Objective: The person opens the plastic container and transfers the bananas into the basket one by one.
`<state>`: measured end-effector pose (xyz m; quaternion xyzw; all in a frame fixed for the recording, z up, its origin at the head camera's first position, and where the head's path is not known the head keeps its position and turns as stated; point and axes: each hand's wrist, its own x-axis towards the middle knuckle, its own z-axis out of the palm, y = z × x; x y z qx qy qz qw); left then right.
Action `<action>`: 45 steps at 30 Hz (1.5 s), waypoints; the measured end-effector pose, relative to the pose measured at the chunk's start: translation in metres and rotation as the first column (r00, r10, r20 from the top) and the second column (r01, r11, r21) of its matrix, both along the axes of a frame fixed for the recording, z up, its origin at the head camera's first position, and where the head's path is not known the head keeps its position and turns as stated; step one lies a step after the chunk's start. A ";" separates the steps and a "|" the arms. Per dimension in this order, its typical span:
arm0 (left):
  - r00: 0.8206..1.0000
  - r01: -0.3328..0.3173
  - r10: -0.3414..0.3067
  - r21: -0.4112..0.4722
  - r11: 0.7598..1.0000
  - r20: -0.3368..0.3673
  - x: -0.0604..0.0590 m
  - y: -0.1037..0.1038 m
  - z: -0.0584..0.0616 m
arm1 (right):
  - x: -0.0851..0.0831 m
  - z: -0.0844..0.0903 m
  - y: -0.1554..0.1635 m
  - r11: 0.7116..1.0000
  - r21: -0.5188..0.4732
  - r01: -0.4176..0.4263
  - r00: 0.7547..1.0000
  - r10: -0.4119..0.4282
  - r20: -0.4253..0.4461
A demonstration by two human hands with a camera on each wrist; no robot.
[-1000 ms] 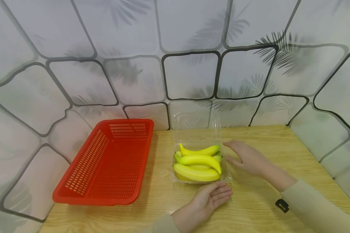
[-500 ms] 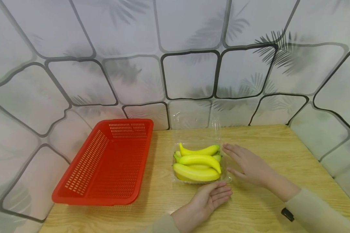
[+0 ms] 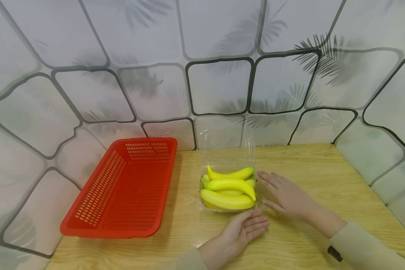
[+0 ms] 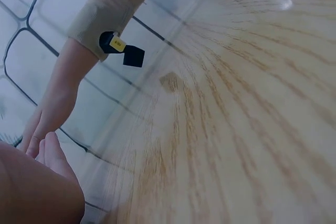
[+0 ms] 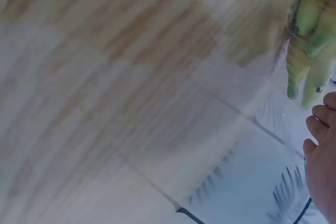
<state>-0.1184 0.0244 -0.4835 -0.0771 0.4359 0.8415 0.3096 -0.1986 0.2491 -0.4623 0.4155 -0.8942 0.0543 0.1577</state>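
Several yellow bananas with greenish tips lie heaped in a clear plastic clamshell box, whose transparent lid stands raised at the back. In front of the box my left hand is palm up with straight fingers, its fingertips close below the near edge. My right hand is to the right of the box, fingers extended toward its side and holding nothing. The right wrist view shows banana ends behind the clear wall, close to the fingers of that hand.
A red perforated plastic basket stands on the wooden table, left of the box. The patterned wall rises along the table's back and sides. Black wrist camera gear hangs under my right sleeve.
My right hand has shifted slightly toward me and to the right, its fingers staying extended beside the box. The left hand, the bananas and the basket have stayed in place.
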 end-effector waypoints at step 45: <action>0.971 0.200 -0.198 0.004 0.980 -0.131 0.001 -0.034 0.067 | 0.007 -0.015 0.000 0.999 -0.051 0.003 1.000 -0.005 -0.029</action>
